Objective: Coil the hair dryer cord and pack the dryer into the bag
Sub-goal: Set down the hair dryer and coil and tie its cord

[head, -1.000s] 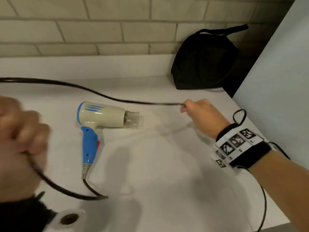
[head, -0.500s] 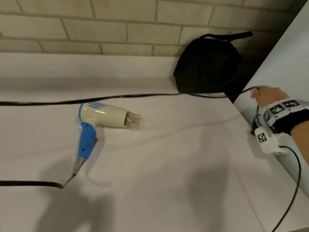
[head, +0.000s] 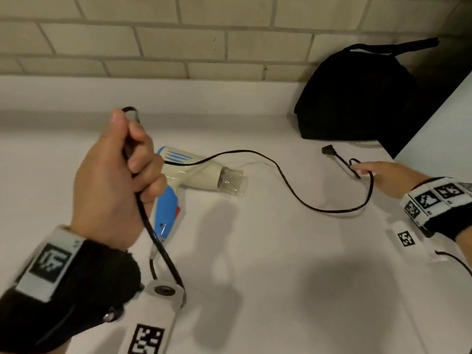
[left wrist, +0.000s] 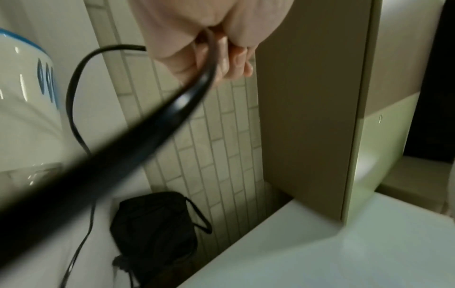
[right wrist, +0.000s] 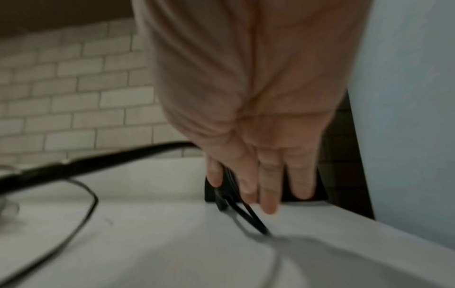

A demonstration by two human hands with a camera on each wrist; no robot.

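Against the tiled wall, black bag (head: 357,95), left hand (head: 112,182) fingers gripping cord (head: 288,185), right hand (head: 390,177) pinching it

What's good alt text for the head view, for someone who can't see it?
A left hand grips a thin black power cord above a cream and blue plastic hair dryer lying on a white counter. The right hand holds the cord near its plug. A black fabric bag sits against the tiled wall.
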